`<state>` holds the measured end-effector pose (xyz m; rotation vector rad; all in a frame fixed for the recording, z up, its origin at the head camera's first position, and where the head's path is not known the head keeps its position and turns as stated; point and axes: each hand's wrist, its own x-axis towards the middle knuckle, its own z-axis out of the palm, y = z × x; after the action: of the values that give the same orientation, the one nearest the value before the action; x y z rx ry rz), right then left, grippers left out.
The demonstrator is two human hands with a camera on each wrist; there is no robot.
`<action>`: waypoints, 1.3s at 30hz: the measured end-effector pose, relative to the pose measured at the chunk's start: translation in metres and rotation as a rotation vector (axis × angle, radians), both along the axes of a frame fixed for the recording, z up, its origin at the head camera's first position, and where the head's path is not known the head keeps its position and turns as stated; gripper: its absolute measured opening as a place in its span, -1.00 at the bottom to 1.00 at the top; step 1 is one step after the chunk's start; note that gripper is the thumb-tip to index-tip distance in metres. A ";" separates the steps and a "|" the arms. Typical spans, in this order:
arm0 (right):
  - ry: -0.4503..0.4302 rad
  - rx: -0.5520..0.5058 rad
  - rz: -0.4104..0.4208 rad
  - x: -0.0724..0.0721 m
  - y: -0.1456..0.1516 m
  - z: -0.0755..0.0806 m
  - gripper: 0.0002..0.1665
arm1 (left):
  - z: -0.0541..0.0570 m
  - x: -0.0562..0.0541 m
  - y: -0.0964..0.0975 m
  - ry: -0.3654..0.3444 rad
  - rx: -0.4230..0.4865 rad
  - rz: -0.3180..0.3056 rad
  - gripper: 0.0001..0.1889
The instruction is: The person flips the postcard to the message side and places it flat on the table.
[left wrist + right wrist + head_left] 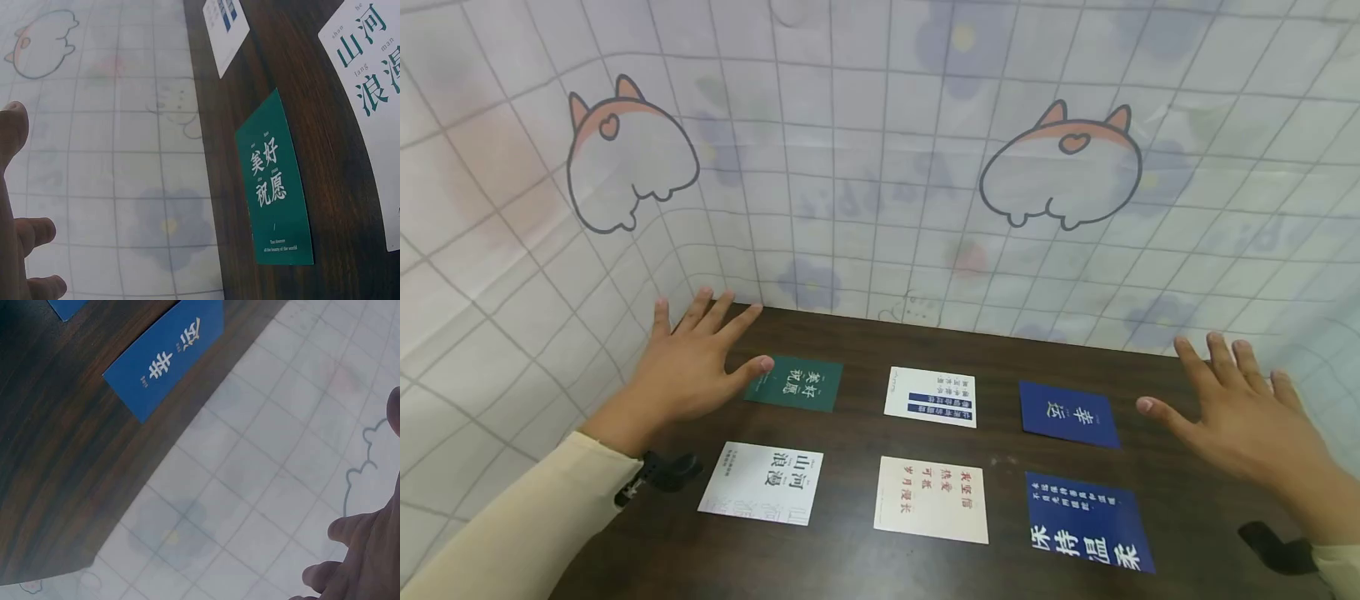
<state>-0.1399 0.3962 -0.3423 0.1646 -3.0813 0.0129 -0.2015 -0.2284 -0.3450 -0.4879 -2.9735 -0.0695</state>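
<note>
Several printed cards lie in two rows on a dark wooden table. In the back row are a green card [797, 384], a white card with blue bars [930, 397] and a blue card [1070, 414]. Nearer are a white card with teal characters [762, 483], a cream card with red characters [931, 500] and a blue card with large white characters [1088, 522]. My left hand [688, 367], fingers spread, is at the left by the green card and holds nothing. My right hand [1251, 417], also spread and holding nothing, is right of the back blue card.
A pale gridded curtain [880, 167] with cartoon animal drawings stands behind the table and along both sides. The table's back edge [985, 335] meets it. Black straps sit on both wrists, the left strap [662, 472] below the cream sleeve's end.
</note>
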 end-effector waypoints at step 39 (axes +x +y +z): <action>0.028 -0.026 0.077 0.010 -0.025 -0.015 0.15 | -0.026 0.010 0.006 -0.009 0.004 -0.017 -0.08</action>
<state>-0.1304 0.3709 -0.3569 0.2795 -3.0437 0.0540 -0.1915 -0.2224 -0.3711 -0.5139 -2.9774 -0.0790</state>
